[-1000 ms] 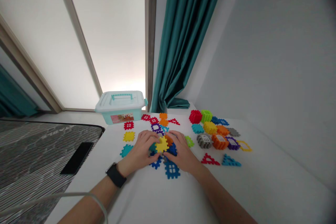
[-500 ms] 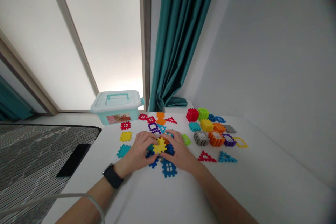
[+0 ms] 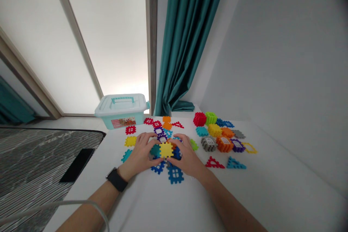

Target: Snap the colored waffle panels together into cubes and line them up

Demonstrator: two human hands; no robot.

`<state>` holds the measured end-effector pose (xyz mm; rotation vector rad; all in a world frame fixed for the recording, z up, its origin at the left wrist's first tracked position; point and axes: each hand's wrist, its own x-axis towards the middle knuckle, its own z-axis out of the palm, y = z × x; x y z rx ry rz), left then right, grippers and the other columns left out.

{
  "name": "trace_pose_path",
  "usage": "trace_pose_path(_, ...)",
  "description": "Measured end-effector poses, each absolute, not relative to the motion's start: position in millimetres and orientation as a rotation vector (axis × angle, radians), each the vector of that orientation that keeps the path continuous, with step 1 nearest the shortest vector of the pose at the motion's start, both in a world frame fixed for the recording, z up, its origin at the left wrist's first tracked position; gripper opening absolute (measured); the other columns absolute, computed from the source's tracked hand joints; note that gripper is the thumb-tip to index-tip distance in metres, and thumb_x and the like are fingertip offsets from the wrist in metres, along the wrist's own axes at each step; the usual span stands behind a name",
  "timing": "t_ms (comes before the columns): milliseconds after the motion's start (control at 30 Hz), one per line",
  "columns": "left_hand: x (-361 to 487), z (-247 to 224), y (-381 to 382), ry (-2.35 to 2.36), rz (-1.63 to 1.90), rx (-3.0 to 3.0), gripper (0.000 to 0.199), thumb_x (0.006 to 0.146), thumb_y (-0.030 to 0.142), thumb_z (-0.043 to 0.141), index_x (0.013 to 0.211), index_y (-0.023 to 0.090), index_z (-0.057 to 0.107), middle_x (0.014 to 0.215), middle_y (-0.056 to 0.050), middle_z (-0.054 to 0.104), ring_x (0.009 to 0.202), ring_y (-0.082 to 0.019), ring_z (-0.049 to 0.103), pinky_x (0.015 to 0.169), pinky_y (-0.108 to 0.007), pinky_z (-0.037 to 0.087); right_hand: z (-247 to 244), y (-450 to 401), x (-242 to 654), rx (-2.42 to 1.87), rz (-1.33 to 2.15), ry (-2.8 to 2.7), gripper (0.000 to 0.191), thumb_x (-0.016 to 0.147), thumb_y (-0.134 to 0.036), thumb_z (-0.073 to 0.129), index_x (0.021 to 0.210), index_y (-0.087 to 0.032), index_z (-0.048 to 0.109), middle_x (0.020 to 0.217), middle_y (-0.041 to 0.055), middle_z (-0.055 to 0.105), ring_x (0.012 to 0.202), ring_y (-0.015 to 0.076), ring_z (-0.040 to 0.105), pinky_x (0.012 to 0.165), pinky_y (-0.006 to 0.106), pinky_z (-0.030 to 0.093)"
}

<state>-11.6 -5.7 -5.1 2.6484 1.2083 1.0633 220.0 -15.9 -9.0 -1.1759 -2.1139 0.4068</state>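
A yellow notched square [image 3: 166, 150] is held between my two hands above the white table [image 3: 163, 206]. My left hand [image 3: 141, 154] grips its left side with thumb and fingers, and my right hand [image 3: 185, 155] grips its right side. Beneath and around it are a teal piece [image 3: 155, 150] and dark blue pieces, partly hidden by my fingers. Nearer to me lie a blue window square [image 3: 175, 174] and another blue piece [image 3: 158, 168]. Just beyond the hands sit purple pieces [image 3: 158, 131] and a light blue one [image 3: 168, 133].
A lidded teal box [image 3: 123, 112] stands at the back left. Stacked blocks, such as an orange one [image 3: 224, 144], a grey one [image 3: 208, 144] and a red one [image 3: 199, 119], are on the right. Red [image 3: 214, 162] and blue triangles [image 3: 236, 163] lie before them. A white cable [image 3: 81, 202] crosses lower left.
The yellow square has turned from tilted to nearly straight between my hands. My left fingers have shifted a little to the left, uncovering more of the teal piece and the purple one.
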Motion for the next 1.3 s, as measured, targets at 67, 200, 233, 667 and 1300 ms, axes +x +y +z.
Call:
trace_pose_path(67,-11.9,-4.4,-6.0,1.209,1.072,2.666,0.047,0.069,0.031,0.083,0.110,0.025,0.061,0.126,-0.010,0.055,0.118,-0.032,0.051,0.100,-0.050,0.043,-8.8,-16.2,219.7,-1.171,0.406,-2.111,0.053,0.078,-0.025,0.076,0.126,-0.027,0.056,0.136,0.0098,0.043,0.131,0.0292,0.042,0.112,0.049,0.039)
trace_pose_path(200,-11.8,-4.8,-6.5,1.203,1.102,2.690,0.046,0.070,0.030,0.082,0.109,0.024,0.060,0.129,-0.012,0.052,0.121,-0.033,0.049,0.102,-0.052,0.042,-8.2,-16.2,219.9,-1.162,0.390,-2.110,0.051,0.079,-0.027,0.076,0.126,-0.027,0.056,0.136,0.0099,0.043,0.130,0.0297,0.043,0.111,0.050,0.040)
trace_pose_path(233,-11.8,-5.2,-6.5,1.203,1.106,2.693,0.046,0.069,0.030,0.082,0.109,0.024,0.060,0.130,-0.012,0.051,0.121,-0.034,0.048,0.102,-0.053,0.042,-7.9,-16.2,220.1,-1.160,0.384,-2.109,0.050,0.079,-0.028,0.075,0.126,-0.027,0.056,0.136,0.0099,0.043,0.130,0.0297,0.043,0.110,0.050,0.041)
trace_pose_path(667,-11.4,-5.8,-5.6,1.179,1.158,2.653,0.046,0.068,0.027,0.080,0.109,0.024,0.060,0.130,-0.013,0.049,0.121,-0.034,0.049,0.101,-0.053,0.044,-8.7,-18.5,219.0,-1.128,0.312,-2.089,0.051,0.079,-0.031,0.075,0.127,-0.028,0.056,0.134,0.0108,0.044,0.129,0.0311,0.045,0.109,0.051,0.042)
trace_pose_path(1300,-10.6,-7.4,-6.1,1.179,1.136,2.613,0.049,0.066,0.025,0.080,0.110,0.024,0.059,0.130,-0.013,0.048,0.121,-0.034,0.049,0.102,-0.053,0.044,-7.1,-18.3,219.7,-1.157,0.362,-2.110,0.052,0.078,-0.031,0.076,0.126,-0.027,0.056,0.137,0.0107,0.041,0.131,0.0305,0.043,0.111,0.049,0.041)
